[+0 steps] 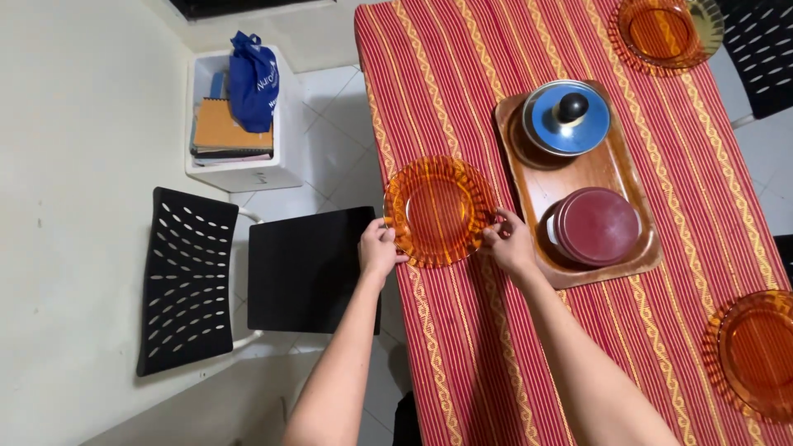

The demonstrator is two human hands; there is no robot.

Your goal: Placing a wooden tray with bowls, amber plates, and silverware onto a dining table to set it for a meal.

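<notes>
The fingers of the left hand [378, 248] are curled together on the near-left rim of a round, ribbed amber glass plate [439, 211], pinching its edge. The fingers of the right hand [508, 242] are bunched on the opposite, right-hand rim, gripping it the same way, with the thumb apparently on top, though the view is too small to be sure. The plate sits between the two hands, flat on a red tablecloth with yellow patterned stripes [462, 330], close to the table's left edge and partly overhanging it.

Just to the right of the right hand lies an oblong brown wooden tray [578, 177]. On its near end stands a round dish with a dark red lid [596, 225]; on its far end is a pot with a blue lid and black knob [567, 117].

A second amber glass plate [753, 353] lies at the table's near-right edge, and a third amber plate [663, 31] at the far end.

Beside the table, to the left, a black chair with a perforated back [248, 277] stands on the pale floor. Beyond it is a white box [248, 169] holding an orange notebook [223, 125] and a blue bag [252, 80].
</notes>
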